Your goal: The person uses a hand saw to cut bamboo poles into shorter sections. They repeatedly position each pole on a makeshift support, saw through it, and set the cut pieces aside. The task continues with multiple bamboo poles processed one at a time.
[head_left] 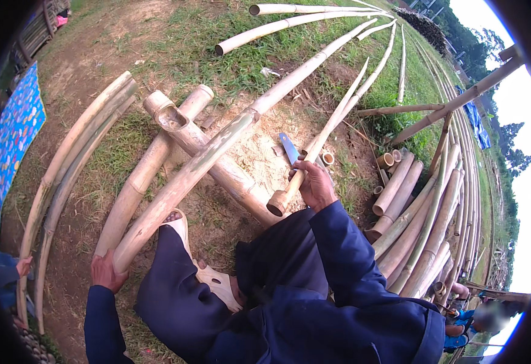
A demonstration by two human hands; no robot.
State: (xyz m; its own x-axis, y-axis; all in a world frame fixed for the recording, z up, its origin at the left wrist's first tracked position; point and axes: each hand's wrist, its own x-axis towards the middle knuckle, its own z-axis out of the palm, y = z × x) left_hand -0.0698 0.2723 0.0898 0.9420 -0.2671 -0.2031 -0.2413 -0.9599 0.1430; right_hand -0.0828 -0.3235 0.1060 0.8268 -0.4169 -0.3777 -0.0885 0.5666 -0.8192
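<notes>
My left hand (pixel 109 271) is wrapped round the near end of a long bamboo pole (pixel 183 181). This pole slants away to the upper right, over a thicker notched bamboo piece (pixel 235 177). Closed round a thinner bamboo stick (pixel 290 188), my right hand (pixel 317 185) is above my knee. The stick's wide, cup-like end points toward me. Just beyond that hand shows a bluish saw blade (pixel 288 147) over sawdust; its handle is hidden, and I cannot tell whether my fingers touch it. Another bamboo length (pixel 133 185) lies beneath the notched piece.
Cut bamboo poles (pixel 420 230) are piled at the right. More poles (pixel 302 22) stretch across the grass ahead. At the left, another person's hand (pixel 24 266) is at curved bamboo strips (pixel 59 161), near a patterned blue sheet (pixel 16 133). A person (pixel 469 324) is at the lower right.
</notes>
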